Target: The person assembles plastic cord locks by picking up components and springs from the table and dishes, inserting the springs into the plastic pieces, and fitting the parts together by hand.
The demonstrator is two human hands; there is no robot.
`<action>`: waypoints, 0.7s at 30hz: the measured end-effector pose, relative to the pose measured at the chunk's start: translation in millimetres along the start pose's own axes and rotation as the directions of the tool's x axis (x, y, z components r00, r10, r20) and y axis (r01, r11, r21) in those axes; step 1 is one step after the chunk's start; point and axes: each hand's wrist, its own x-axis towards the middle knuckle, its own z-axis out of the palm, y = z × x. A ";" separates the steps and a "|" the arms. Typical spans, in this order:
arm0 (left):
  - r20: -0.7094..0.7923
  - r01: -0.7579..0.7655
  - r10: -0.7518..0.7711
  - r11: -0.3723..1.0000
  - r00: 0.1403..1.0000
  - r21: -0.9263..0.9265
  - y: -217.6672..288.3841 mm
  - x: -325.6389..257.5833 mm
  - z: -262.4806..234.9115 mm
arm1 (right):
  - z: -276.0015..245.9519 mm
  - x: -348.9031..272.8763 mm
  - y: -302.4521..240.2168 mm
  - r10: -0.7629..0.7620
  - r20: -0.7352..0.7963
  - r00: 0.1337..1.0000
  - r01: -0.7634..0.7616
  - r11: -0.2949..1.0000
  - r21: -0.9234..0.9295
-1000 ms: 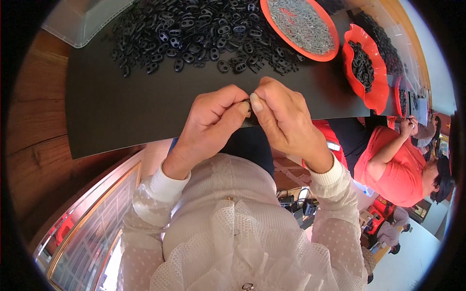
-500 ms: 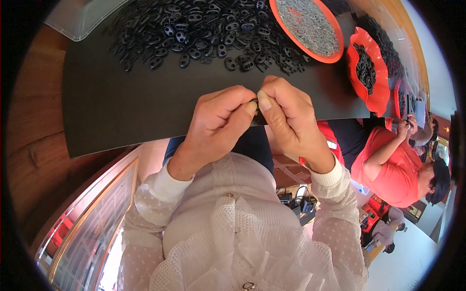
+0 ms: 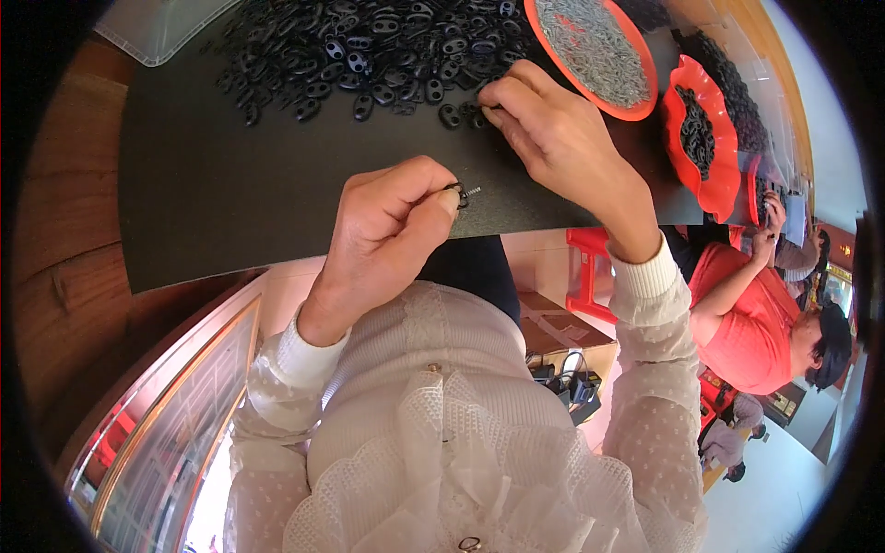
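Note:
My left hand point(image 3: 392, 221) is over the near edge of a black mat point(image 3: 240, 184) and pinches a small black oval part with a tiny metal spring sticking out point(image 3: 461, 194) between thumb and forefinger. My right hand point(image 3: 553, 138) reaches forward to the near edge of a heap of small black oval parts point(image 3: 369, 46), its fingertips touching one of them. Whether it has gripped a piece I cannot tell.
An orange round dish of small grey metal pieces point(image 3: 595, 51) sits right of the heap. A scalloped orange dish of black rings point(image 3: 701, 138) lies further right. A clear plastic bin point(image 3: 157, 28) is at the far left. A person in a red shirt point(image 3: 756, 313) works at the right.
My hands were together at the mat's near edge working one part. They have separated: the right hand has gone forward to the heap, and the left keeps the part.

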 end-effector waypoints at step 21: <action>0.010 -0.044 0.044 0.999 0.999 -0.014 -1.0 -1.9 -3.0 | -6.6 -12.7 -9.8 0.005 -0.023 1.000 -0.007 0.998 -0.070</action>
